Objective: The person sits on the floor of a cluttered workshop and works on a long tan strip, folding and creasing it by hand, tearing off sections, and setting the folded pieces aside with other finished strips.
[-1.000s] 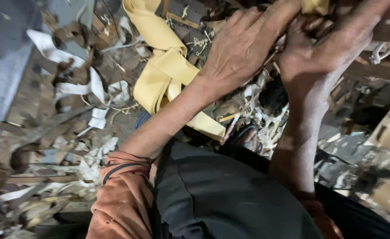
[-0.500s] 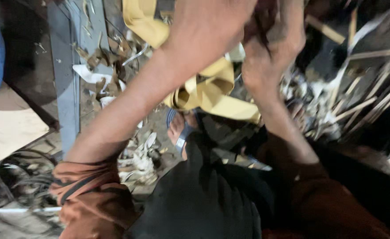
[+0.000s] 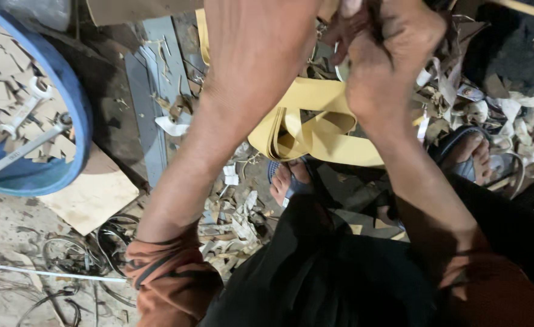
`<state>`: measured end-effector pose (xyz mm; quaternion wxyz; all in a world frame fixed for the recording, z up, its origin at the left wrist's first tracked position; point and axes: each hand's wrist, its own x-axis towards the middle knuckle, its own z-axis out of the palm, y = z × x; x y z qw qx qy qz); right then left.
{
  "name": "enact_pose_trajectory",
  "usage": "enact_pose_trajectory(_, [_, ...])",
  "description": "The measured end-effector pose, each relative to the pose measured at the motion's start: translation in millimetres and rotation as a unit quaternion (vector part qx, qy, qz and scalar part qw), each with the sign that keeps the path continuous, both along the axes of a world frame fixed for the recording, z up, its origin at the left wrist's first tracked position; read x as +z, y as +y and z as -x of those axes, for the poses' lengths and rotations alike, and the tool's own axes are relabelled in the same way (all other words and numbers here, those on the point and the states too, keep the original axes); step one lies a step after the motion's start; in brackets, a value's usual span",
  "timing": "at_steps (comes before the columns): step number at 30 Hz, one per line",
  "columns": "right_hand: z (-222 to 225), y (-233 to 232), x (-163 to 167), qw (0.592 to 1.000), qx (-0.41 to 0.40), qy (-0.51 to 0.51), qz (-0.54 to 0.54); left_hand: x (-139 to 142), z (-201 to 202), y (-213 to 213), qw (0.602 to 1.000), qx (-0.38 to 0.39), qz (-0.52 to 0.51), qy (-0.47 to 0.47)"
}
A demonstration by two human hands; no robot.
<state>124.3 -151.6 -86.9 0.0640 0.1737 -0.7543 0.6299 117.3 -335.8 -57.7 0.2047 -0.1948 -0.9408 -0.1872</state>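
My right hand (image 3: 394,57) is raised near the top of the view, its fingers closed around a dark scrap piece (image 3: 373,15) that is mostly hidden. My left hand (image 3: 261,24) reaches up beside it; only its back and wrist show, and the fingers are cut off by the top edge. Below both hands lies a folded yellow strip of sheet material (image 3: 315,130) on the littered floor. My feet in sandals (image 3: 288,181) stand just under it, next to my dark trousers and orange sleeves.
A blue tub (image 3: 76,130) at the left holds cardboard pieces and two wrenches (image 3: 22,112). A grey metal bar (image 3: 149,115) lies beside it, with a tan board (image 3: 91,197) and wire coils (image 3: 73,254) below. Pale offcuts (image 3: 509,115) litter the right.
The view has swung left and down, bringing the blue tub into sight. Both hands have risen toward the top edge, and the left hand's fingers have left the frame.
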Motion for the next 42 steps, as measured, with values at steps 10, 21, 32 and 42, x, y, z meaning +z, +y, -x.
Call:
enact_pose_trajectory(10, [16, -16, 91, 0.881, 0.076, -0.379, 0.272, -15, -2, 0, 0.998, 0.032, -0.034, 0.036])
enact_pose_trajectory(21, [18, -9, 103, 0.937, -0.004, 0.250, -0.245, -42, 13, 29, 0.950, 0.103, -0.266, 0.130])
enact_pose_trajectory(32, [40, -14, 59, 0.908, -0.041, 0.242, -0.338, -60, 25, 48, 0.916, 0.133, -0.303, 0.224])
enact_pose_trajectory(42, [47, -21, 64, 0.898, -0.053, 0.209, -0.383, -24, -26, 46, 0.907, 0.172, -0.356, 0.142])
